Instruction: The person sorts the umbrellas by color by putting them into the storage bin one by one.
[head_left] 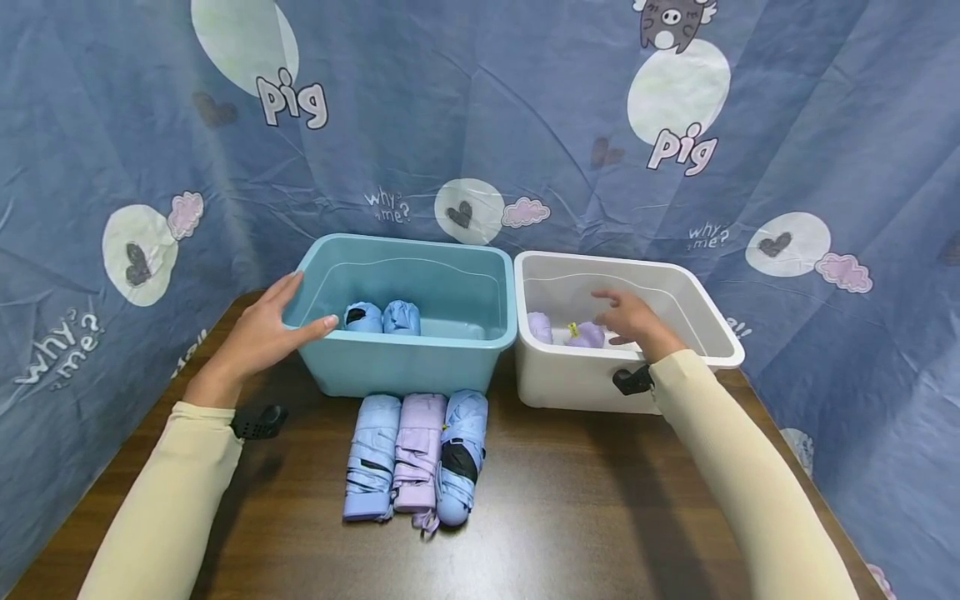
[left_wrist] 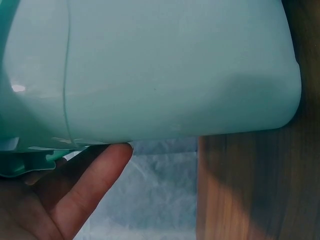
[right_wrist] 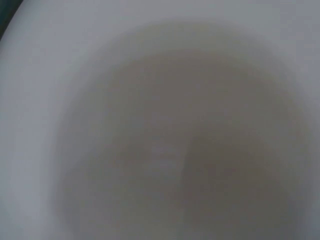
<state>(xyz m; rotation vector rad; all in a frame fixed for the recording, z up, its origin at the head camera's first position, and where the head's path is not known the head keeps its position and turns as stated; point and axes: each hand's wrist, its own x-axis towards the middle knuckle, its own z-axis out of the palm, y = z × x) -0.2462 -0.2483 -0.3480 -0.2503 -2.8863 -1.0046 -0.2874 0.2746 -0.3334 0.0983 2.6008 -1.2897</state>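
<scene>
My left hand (head_left: 258, 337) is at the left end of a blue plastic bin (head_left: 405, 367), its fingers extended along the rim. In the left wrist view, a fingertip (left_wrist: 121, 149) meets the bin's side. Two folded blue umbrellas, one at the left (head_left: 365, 317) and one beside it (head_left: 402, 317), lie inside. Over the white bin (head_left: 573, 379), my right hand (head_left: 633, 321) has its fingers spread loosely, holding nothing. Below it lie two folded purple umbrellas, one by the left wall (head_left: 539, 327) and one with a yellow tag (head_left: 590, 336). The right wrist view shows only a blurred pale surface.
In front of the blue bin, three folded umbrellas lie side by side on the brown wooden table (head_left: 540, 517): a blue one (head_left: 377, 446), a purple one (head_left: 420, 442) and another blue one (head_left: 468, 412) with a black band. A blue printed cloth (head_left: 480, 108) hangs behind.
</scene>
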